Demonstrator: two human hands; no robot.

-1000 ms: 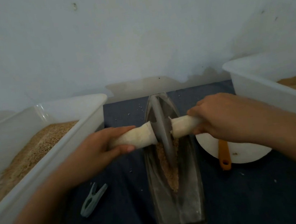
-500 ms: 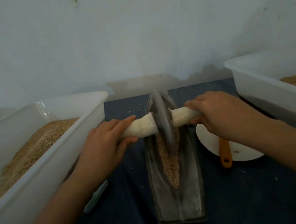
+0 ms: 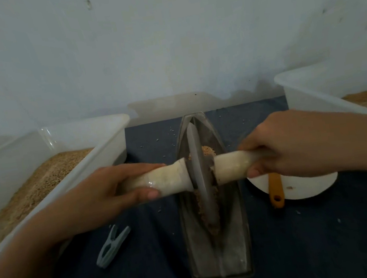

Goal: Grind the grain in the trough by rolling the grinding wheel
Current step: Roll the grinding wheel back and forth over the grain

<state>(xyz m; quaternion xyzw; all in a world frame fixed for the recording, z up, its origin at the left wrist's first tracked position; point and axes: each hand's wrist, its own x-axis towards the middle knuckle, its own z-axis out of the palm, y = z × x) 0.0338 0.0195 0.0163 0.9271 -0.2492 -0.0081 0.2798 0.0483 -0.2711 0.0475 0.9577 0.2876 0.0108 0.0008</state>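
Observation:
A boat-shaped metal trough [image 3: 219,257] lies lengthwise on the dark cloth in front of me. Brown grain [image 3: 207,150] fills its groove, both behind and in front of the wheel. The thin metal grinding wheel [image 3: 197,160] stands upright in the groove near the trough's middle. A pale wooden handle [image 3: 171,177] runs through it from left to right. My left hand [image 3: 101,196] grips the left end of the handle. My right hand [image 3: 290,143] grips the right end, fingers curled over it.
A white tub [image 3: 100,154] of grain stands at the left, another white tub [image 3: 307,96] at the right. A white plate [image 3: 305,185] with an orange-handled tool [image 3: 275,189] lies right of the trough. A grey clothes peg [image 3: 112,246] lies at the left. The wall is close behind.
The wheel rolled away toward the trough's far end, then came back toward me to the middle. Both hands kept their hold on the handle.

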